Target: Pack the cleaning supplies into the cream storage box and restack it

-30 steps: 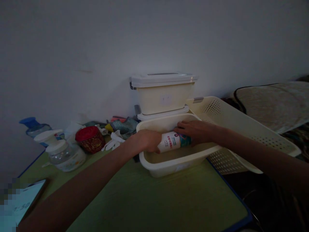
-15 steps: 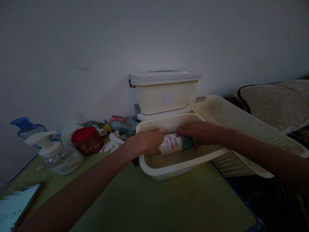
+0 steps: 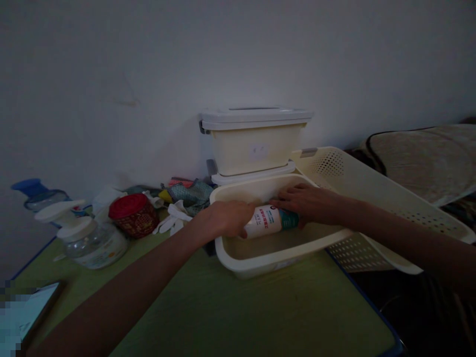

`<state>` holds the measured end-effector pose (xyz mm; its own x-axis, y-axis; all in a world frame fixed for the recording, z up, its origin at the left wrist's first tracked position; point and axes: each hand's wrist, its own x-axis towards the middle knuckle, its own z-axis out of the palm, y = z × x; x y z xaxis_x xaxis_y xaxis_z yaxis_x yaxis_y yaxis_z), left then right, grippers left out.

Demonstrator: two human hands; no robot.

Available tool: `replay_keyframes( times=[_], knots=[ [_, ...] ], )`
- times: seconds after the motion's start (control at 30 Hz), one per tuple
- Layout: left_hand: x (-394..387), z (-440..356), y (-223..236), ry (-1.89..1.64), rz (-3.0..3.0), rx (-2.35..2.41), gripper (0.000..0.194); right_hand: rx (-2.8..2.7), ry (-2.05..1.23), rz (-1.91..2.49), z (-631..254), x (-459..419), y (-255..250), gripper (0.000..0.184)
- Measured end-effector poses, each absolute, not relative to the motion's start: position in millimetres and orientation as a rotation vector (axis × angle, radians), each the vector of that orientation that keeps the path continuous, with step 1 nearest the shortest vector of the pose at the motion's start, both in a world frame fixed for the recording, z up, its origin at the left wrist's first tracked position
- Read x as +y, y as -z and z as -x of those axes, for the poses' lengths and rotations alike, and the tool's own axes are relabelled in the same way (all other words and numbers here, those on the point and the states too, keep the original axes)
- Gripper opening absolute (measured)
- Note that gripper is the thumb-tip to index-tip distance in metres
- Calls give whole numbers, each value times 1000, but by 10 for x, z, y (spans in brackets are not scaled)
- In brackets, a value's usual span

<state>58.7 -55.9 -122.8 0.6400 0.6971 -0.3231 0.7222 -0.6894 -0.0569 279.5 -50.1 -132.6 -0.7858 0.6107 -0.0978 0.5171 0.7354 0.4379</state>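
We observe a white-and-teal bottle (image 3: 269,220) lying on its side within a cream tub (image 3: 275,263), its printed label facing us. The left hand (image 3: 234,218) has its grip closed around the white end, thumb at the near side. The right hand (image 3: 308,201) has its grip wrapped over the teal end, fingers on top. We note the tub at the far right part of the green surface (image 3: 223,307). Directly behind it we see a lidded box (image 3: 256,151), stacked on another lid; to its right, a perforated basket (image 3: 394,198) reaches past the surface edge. Left of the tub we record white gloves (image 3: 174,218), a red-topped container (image 3: 134,220) and a clear pump bottle (image 3: 96,243), upright.
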Motion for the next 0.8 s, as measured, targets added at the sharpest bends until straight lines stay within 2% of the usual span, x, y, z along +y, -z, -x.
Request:
replay_keyframes(
  times=[0.13, 0.53, 0.8],
  knots=[
    [-544, -591, 1237, 482, -2758, 1205, 55, 2735, -541, -877, -2826, -485, 1345, 58],
    [-568, -598, 1191, 501, -2731, 1220, 51, 2739, -484, -944, -2825, -412, 1378, 63],
    [-564, -603, 1202, 531, -2704, 1216, 56, 2734, -561, -900, -2803, -396, 1384, 60]
  ],
)
